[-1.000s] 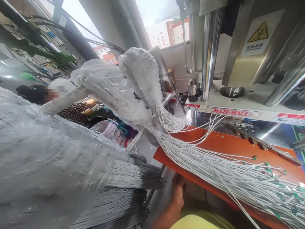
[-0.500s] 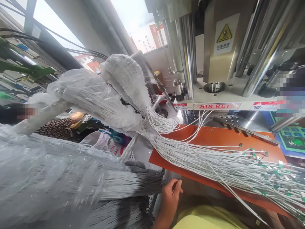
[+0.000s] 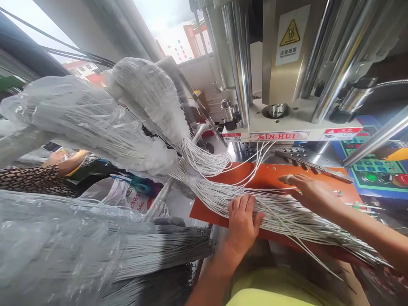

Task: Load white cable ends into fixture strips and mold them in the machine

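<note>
A bundle of thin white cables (image 3: 219, 195) lies across an orange board (image 3: 270, 170), many of the far-right ends carrying small green-and-white connectors (image 3: 360, 206). My left hand (image 3: 242, 216) rests on the near side of this bundle, fingers laid over the cables and thumb apart. Above the bundle's far side is my right hand (image 3: 301, 189), fingers stretched out to the left and palm down. Whether its underside touches the cables, I cannot tell. One loose cable (image 3: 314, 257) hangs off toward my lap.
Behind the board stands a press (image 3: 277, 136) marked MIN-HUI, with a high-temperature label and a control panel (image 3: 372, 170). A metal bar (image 3: 331, 172) lies under it. Plastic-wrapped cable bundles (image 3: 73, 123) hang at left, above grey cables (image 3: 165, 250). A person's arm (image 3: 72, 163) shows beyond.
My left hand has moved up and right from beside the grey cables onto the white bundle. My right hand has come in from the lower right over the board. The view has shifted slightly rightward.
</note>
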`<action>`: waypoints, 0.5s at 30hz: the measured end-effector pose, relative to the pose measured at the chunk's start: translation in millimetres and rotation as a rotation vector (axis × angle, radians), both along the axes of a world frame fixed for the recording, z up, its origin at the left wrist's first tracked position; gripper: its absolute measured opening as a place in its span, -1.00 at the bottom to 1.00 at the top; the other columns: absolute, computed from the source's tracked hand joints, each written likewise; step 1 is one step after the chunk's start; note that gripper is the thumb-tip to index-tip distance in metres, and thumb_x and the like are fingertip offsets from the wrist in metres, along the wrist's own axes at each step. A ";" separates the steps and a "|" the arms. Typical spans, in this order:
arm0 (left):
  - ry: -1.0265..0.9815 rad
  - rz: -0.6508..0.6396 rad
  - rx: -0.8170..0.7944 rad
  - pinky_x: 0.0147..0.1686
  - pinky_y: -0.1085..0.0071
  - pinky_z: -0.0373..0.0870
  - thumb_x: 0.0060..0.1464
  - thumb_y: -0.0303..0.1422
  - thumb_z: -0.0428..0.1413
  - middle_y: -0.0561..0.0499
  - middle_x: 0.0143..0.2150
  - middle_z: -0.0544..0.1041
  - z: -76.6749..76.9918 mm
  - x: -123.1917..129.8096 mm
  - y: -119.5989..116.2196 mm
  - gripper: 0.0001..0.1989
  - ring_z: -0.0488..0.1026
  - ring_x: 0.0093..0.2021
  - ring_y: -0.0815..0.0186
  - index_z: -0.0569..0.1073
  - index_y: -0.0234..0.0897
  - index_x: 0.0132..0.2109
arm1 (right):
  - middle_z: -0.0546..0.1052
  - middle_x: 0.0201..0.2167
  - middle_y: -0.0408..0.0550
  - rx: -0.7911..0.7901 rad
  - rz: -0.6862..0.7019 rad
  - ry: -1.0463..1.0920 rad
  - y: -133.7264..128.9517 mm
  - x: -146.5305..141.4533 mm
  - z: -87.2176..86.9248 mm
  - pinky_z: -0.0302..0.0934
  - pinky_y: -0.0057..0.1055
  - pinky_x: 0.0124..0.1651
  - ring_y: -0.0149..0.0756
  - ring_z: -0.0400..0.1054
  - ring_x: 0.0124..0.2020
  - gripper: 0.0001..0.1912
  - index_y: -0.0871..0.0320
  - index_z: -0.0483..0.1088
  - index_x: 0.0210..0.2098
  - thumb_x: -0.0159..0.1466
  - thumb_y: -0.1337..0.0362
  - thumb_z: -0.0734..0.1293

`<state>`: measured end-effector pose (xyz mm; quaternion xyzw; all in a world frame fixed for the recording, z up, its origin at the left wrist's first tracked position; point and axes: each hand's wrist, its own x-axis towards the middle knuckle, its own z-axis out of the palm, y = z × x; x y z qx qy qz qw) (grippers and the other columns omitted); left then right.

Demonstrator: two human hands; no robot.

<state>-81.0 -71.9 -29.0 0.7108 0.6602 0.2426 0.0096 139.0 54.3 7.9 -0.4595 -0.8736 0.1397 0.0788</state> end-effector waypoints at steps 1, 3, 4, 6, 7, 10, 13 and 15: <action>-0.005 0.004 -0.003 0.10 0.09 0.21 0.25 -0.15 -0.04 -0.18 0.11 0.43 -0.9 -1.4 -1.4 -0.56 0.33 0.07 0.09 0.35 -0.30 0.16 | 0.50 0.01 -0.04 -0.013 0.067 -0.035 9.1 -17.9 -1.7 0.34 -0.22 -0.10 -0.14 0.42 -0.04 -0.66 -0.01 0.35 0.07 0.31 0.25 0.22; -0.011 0.003 0.007 0.09 0.14 0.22 0.26 -0.17 -0.05 -0.18 0.13 0.42 -3.3 -4.5 -4.8 -0.56 0.32 0.08 0.11 0.34 -0.31 0.17 | 0.51 -0.04 0.00 -0.014 0.194 -0.101 21.0 -45.7 -5.2 0.32 -0.27 -0.09 -0.14 0.39 -0.01 -0.65 0.07 0.35 0.07 0.28 0.29 0.26; -0.011 -0.003 0.016 0.10 0.16 0.22 0.26 -0.18 -0.05 -0.18 0.15 0.41 -4.9 -6.1 -6.4 -0.57 0.31 0.10 0.11 0.33 -0.31 0.18 | 0.50 -0.06 0.02 0.000 0.243 -0.129 24.0 -54.8 -7.0 0.31 -0.29 -0.09 -0.14 0.37 0.01 -0.64 0.09 0.35 0.07 0.28 0.29 0.27; -0.012 -0.015 0.028 0.12 0.18 0.20 0.26 -0.19 -0.05 -0.17 0.19 0.38 -8.3 -8.7 -8.8 -0.57 0.28 0.14 0.12 0.32 -0.30 0.19 | 0.48 -0.07 0.08 0.054 0.311 -0.197 26.4 -64.3 -10.5 0.30 -0.33 -0.13 -0.12 0.34 0.02 -0.64 0.14 0.34 0.08 0.29 0.32 0.24; -0.014 -0.017 0.029 0.13 0.18 0.19 0.26 -0.20 -0.04 -0.16 0.20 0.38 -9.8 -9.7 -9.4 -0.57 0.27 0.15 0.12 0.32 -0.29 0.19 | 0.47 -0.08 0.11 0.081 0.329 -0.233 26.9 -65.9 -12.1 0.29 -0.34 -0.16 -0.11 0.33 0.01 -0.64 0.16 0.33 0.09 0.30 0.36 0.21; -0.027 -0.010 0.019 0.11 0.18 0.21 0.27 -0.22 -0.05 -0.16 0.19 0.38 -11.4 -10.9 -9.0 -0.57 0.28 0.13 0.12 0.31 -0.27 0.20 | 0.45 -0.07 0.17 0.129 0.339 -0.307 28.9 -66.7 -16.5 0.26 -0.35 -0.19 -0.09 0.30 0.02 -0.57 0.21 0.27 0.13 0.29 0.48 0.12; -0.032 0.001 -0.007 0.07 0.17 0.22 0.27 -0.21 -0.06 -0.17 0.15 0.39 -8.0 -9.6 -5.2 -0.56 0.30 0.08 0.11 0.32 -0.25 0.22 | 0.43 -0.06 0.21 0.119 0.281 -0.350 31.3 -69.2 -21.1 0.25 -0.34 -0.16 -0.09 0.30 0.00 -0.55 0.28 0.21 0.15 0.28 0.51 0.10; -0.016 0.007 -0.043 0.01 0.17 0.23 0.27 -0.17 -0.06 -0.16 0.10 0.40 -4.2 -8.1 -1.2 -0.55 0.31 0.02 0.12 0.32 -0.22 0.23 | 0.42 -0.07 0.22 0.114 0.246 -0.367 31.8 -71.8 -23.8 0.25 -0.33 -0.10 -0.10 0.29 0.00 -0.56 0.30 0.18 0.15 0.28 0.52 0.09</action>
